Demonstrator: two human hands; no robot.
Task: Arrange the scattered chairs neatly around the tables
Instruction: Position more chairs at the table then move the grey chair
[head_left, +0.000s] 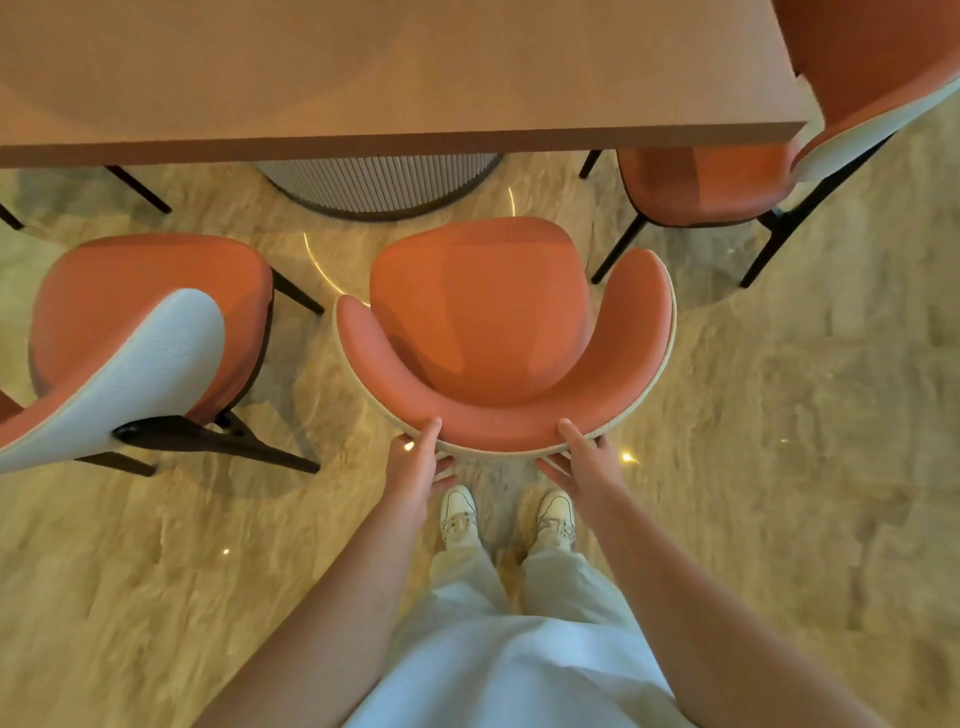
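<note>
Both hands are gripping the backrest of the middle chair (483, 332), left hand (415, 462) at 7 o'clock, right hand (584, 460) at 5. The chair is facing the table (395, 78) at 12, not yet tucked under.

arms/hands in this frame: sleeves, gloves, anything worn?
Both forearms are bare as far as the frame shows: no sleeves in view. Left hand and right hand have no gloves, and no watch or bands show at the wrists. Rings cannot be ruled out; most fingers are hidden.
</note>
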